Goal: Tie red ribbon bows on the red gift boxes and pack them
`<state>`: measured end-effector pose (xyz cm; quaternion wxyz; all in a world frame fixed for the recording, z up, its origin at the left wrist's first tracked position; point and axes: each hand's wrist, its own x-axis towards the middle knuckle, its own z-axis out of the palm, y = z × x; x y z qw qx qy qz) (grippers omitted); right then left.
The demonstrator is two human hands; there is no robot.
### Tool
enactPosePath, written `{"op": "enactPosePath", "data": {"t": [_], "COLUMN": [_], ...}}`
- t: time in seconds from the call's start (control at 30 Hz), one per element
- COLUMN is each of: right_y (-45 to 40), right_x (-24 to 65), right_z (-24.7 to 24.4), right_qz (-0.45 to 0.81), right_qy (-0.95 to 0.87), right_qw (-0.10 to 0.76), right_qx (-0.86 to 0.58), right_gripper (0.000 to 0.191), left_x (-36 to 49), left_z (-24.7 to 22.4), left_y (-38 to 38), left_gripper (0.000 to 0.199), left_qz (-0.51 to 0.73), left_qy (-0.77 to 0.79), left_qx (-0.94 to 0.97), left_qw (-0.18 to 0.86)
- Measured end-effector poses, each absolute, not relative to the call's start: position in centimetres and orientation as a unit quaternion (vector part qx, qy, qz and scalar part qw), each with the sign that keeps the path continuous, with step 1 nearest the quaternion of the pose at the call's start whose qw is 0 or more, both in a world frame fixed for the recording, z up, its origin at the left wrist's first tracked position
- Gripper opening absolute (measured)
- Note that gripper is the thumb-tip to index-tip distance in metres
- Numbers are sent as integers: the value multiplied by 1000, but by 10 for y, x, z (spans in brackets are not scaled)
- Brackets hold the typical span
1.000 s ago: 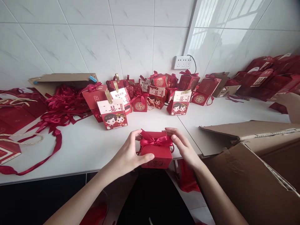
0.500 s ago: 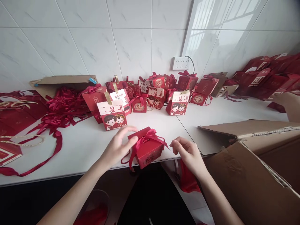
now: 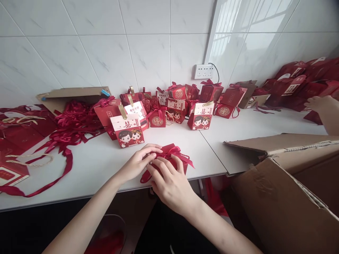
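A red gift box tied with a red ribbon bow sits at the table's front edge. My left hand bends round its left side, thumb and fingers at the ribbon. Across the front of the box lies my right hand, with curved fingers reaching to my left thumb and covering much of the box. What exactly the right fingertips pinch is hidden. A red twisted cord shows on the box's right side. Just behind stands a red and white box with two cartoon figures.
Several finished-looking red boxes line the table's back. A heap of red ribbons lies left, with one long ribbon trailing forward. A large open carton stands front right. Another person's hand is by red boxes far right.
My right hand has moved left from beside the box onto its front, meeting my left hand. The left hand has shifted slightly right. The other person's hand has moved a little.
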<state>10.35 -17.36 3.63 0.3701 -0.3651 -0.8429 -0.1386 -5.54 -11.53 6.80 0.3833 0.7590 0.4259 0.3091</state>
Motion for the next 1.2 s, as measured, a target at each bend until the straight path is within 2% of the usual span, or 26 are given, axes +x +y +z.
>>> {"op": "enactPosePath", "data": {"t": [0.3, 0.5, 0.63, 0.83, 0.93, 1.03, 1.13, 1.2], "right_y": [-169, -173, -175, -189, -198, -195, -183, -175], "right_x": [122, 143, 148, 144, 153, 169, 181, 183], "right_z": [32, 31, 30, 37, 40, 43, 44, 44], "right_qz": [-101, -60, -96, -100, -28, 31, 126, 245], "right_qy": [-827, -822, -826, -837, -821, -747, -683, -668], "right_qw": [461, 507, 504, 500, 543, 573, 464, 382], "right_qx": [-304, -250, -234, -200, -175, -336, -550, -589], "right_gripper": [17, 27, 20, 7, 24, 30, 35, 43], "left_x": [-55, -52, -39, -26, -27, -28, -28, -27], "left_z": [66, 72, 79, 79, 77, 75, 74, 74], "left_y": [-112, -108, -117, -128, -125, -122, -122, -122], "left_gripper": [28, 27, 29, 20, 18, 18, 17, 14], "left_qz": [295, 287, 298, 280, 280, 273, 276, 283], "left_qy": [409, 414, 442, 445, 449, 450, 457, 466], "left_qx": [773, 782, 778, 813, 804, 803, 798, 790], "left_qw": [385, 368, 334, 252, 272, 280, 281, 280]}}
